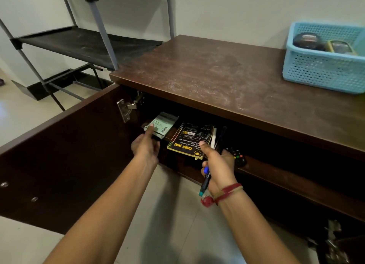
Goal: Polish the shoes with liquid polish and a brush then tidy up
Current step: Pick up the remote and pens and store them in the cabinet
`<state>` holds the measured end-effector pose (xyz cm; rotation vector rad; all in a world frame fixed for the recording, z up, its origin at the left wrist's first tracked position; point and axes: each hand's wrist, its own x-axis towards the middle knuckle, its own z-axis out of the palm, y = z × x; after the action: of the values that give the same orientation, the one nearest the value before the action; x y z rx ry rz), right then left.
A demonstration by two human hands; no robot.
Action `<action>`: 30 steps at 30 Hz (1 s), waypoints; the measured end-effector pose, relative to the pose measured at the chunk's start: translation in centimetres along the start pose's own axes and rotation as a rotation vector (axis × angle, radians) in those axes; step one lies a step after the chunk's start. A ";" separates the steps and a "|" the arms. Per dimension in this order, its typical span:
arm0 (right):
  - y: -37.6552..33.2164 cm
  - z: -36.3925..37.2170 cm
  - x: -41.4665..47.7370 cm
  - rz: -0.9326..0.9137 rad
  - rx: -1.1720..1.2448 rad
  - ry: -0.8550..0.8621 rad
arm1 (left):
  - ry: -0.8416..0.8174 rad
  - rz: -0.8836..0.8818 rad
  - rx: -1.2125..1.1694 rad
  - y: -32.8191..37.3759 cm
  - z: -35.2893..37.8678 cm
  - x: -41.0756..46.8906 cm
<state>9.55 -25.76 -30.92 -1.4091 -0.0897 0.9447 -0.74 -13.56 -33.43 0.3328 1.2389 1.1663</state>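
No shoes, polish bottle or brush show in the head view. Both hands reach into the open shelf of a dark wooden cabinet [227, 79]. One straight finger of my left hand [145, 145] touches a grey-green packet [163, 124] lying at the shelf's left end; I cannot tell how its other fingers lie. My right hand [218, 164] grips a few pens [205, 179], one with a blue cap, and its thumb rests on a black and yellow notepad [187, 139] on the shelf.
The cabinet door [65, 161] hangs open to the left. A remote control [238, 156] lies on the shelf right of my right hand. A blue plastic basket [324, 72] with round tins stands on the cabinet top. A grey metal rack [79, 44] stands behind.
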 end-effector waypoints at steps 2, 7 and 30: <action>0.0 0.3 0.1 0.005 0.003 0.033 | -0.060 -0.056 0.042 -1.2 -1.5 -1.7; 0.9 0.1 0.5 -0.053 -0.106 0.024 | -0.272 -0.180 0.228 -4.5 -2.6 -5.3; -1.6 -6.5 2.1 -0.567 -1.153 -0.073 | -0.195 -0.116 0.137 -5.1 1.8 -4.4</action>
<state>15.41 -29.42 -31.98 -2.1966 -1.1754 0.4224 3.94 -18.74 -34.13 0.4600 1.1535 0.9290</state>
